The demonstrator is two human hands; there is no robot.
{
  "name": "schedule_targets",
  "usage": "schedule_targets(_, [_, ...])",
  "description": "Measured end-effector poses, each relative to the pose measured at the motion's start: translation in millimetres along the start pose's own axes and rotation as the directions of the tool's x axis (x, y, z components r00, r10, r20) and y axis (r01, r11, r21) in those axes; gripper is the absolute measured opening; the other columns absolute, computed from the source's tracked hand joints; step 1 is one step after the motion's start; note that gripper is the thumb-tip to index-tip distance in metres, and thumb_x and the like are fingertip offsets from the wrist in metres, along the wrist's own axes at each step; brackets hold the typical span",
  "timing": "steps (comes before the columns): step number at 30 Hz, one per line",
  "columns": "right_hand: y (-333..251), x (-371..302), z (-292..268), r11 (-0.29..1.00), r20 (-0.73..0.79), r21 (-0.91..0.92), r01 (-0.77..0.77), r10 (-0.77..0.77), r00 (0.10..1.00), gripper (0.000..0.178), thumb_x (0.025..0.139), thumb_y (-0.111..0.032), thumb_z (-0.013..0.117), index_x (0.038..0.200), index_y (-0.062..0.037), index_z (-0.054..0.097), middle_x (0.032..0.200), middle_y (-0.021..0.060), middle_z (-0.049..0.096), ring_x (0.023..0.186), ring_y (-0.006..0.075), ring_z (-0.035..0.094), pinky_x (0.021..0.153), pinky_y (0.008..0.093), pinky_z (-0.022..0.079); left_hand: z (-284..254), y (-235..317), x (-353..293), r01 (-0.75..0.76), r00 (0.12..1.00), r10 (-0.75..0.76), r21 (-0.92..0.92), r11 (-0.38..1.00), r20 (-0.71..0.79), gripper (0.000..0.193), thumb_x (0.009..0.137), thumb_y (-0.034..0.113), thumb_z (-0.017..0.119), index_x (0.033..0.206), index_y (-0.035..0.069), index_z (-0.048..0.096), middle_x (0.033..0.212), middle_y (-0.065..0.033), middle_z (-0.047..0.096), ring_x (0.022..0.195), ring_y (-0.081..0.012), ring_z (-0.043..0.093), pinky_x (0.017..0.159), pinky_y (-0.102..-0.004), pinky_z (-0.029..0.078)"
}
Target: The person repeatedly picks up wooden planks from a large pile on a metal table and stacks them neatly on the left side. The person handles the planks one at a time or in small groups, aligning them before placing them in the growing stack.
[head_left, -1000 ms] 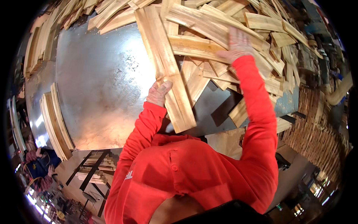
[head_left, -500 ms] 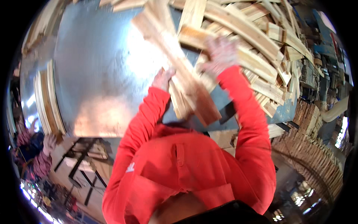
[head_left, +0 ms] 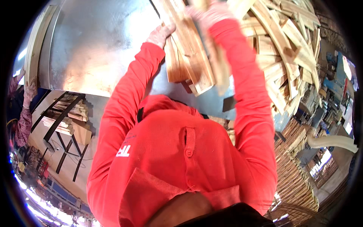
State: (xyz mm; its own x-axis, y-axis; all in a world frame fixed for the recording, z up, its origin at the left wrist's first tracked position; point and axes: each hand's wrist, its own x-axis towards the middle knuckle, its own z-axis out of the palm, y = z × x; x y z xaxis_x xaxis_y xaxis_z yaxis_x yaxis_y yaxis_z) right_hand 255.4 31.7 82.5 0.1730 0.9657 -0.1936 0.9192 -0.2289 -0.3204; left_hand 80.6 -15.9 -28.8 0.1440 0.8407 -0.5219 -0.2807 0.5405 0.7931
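Note:
My left hand is closed around the left edge of a small bundle of pale wooden boards, its thumb on top. The boards lie lengthwise, their near ends tilted toward my body above the metal tabletop. Just to their right, my right hand is blurred by motion and closed on another wooden board, also smeared. This board runs roughly parallel to the bundle, and a gap shows between them. The far ends of the boards are cut off by the upper edge of the picture.
A heap of loose wooden boards covers the right side of the table. At the left edge another person's hand touches stacked long boards. Below stand a black metal frame and, at right, stacked wood.
My right hand has come off the heap toward the left-hand bundle, bringing a board with it. The boards in my left hand now lie more nearly together. The whole view has shifted.

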Motion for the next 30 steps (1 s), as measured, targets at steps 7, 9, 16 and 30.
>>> schedule_targets(7, [45.7, -100.9, 71.4, 0.993, 0.301, 0.099, 0.068, -0.095, 0.949, 0.122, 0.064, -0.06, 0.077, 0.153, -0.0072, 0.014, 0.147, 0.0289, 0.031, 0.137, 0.0422, 0.031, 0.112, 0.0436, 0.031, -44.4, -37.0, 21.5, -0.019, 0.994, 0.022, 0.027, 0.999, -0.105, 0.036, 0.085, 0.021, 0.066, 0.115, 0.001, 0.063, 0.103, -0.005, 0.066, 0.094, -0.0158, 0.059, 0.087, -0.0303, 0.047])
schedule_targets(9, [54.8, -124.1, 77.1, 0.994, 0.266, 0.034, 0.102, -0.108, 0.958, 0.118, 0.063, -0.057, 0.078, 0.152, -0.0077, 0.018, 0.142, 0.0283, 0.037, 0.131, 0.0428, 0.039, 0.109, 0.045, 0.035, -40.5, -28.5, 14.2, 0.013, 0.998, -0.019, -0.093, 0.996, -0.066, 0.037, 0.086, 0.022, 0.066, 0.116, 0.001, 0.063, 0.104, -0.0047, 0.066, 0.095, -0.0156, 0.059, 0.089, -0.0304, 0.046])
schedule_targets(16, [58.8, -145.5, 91.6, 0.983, 0.09, 0.112, 0.149, -0.159, 0.983, 0.113, 0.062, -0.043, 0.083, 0.15, -0.0045, 0.024, 0.134, 0.0281, 0.043, 0.122, 0.0428, 0.045, 0.102, 0.0474, 0.041, -63.8, -23.1, 9.7, -0.057, 0.991, 0.066, 0.078, 0.995, -0.118, 0.043, 0.085, 0.027, 0.065, 0.117, -0.001, 0.062, 0.104, -0.0064, 0.066, 0.094, -0.0163, 0.059, 0.088, -0.0302, 0.046])
schedule_targets(30, [-57.8, -25.9, 78.7, 0.814, 0.37, 0.033, 0.58, -0.549, 0.75, 0.056, 0.086, -0.044, 0.062, 0.13, -0.0106, 0.054, 0.124, 0.0168, 0.06, 0.109, 0.0356, 0.059, 0.097, 0.045, 0.046, -104.6, 15.5, -18.7, 0.008, 0.999, -0.014, -0.206, 0.979, -0.03, 0.053, 0.082, 0.015, 0.069, 0.129, 0.0, 0.051, 0.111, -0.0098, 0.064, 0.099, -0.0199, 0.062, 0.086, -0.0353, 0.052])
